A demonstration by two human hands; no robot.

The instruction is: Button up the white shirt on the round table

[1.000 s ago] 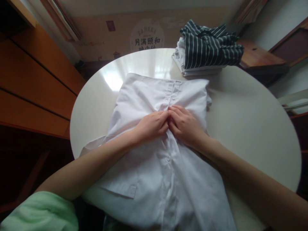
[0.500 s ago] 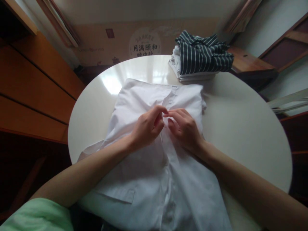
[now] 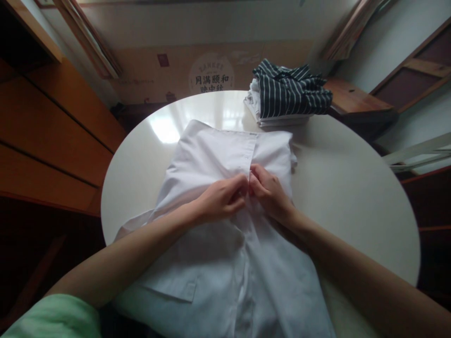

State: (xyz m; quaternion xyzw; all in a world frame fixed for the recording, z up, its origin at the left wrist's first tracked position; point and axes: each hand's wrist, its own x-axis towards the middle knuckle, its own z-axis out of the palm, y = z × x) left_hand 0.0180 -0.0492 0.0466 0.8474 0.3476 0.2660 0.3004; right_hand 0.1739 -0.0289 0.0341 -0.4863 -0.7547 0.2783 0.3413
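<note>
A white shirt (image 3: 211, 253) lies spread on the round white table (image 3: 352, 188), its front placket (image 3: 248, 152) running up the middle and a pocket visible at lower left. My left hand (image 3: 225, 197) is closed on the placket edge, fingers pinched together. Close against it, my right hand (image 3: 268, 190) pinches the facing edge of the same shirt. The fingertips of both hands nearly meet, and any button between them is hidden.
A stack of folded clothes, topped by a dark striped garment (image 3: 291, 91), sits at the table's far right edge. Wooden cabinets (image 3: 52, 141) stand at left. Behind the table is a cardboard panel (image 3: 148, 70) with printed characters; a wooden surface (image 3: 359, 98) is at back right.
Both hands have gone from loosely curled fingers above the placket to a tight pinch on it. The upper placket edges now overlap more flatly. The camera view has shifted slightly.
</note>
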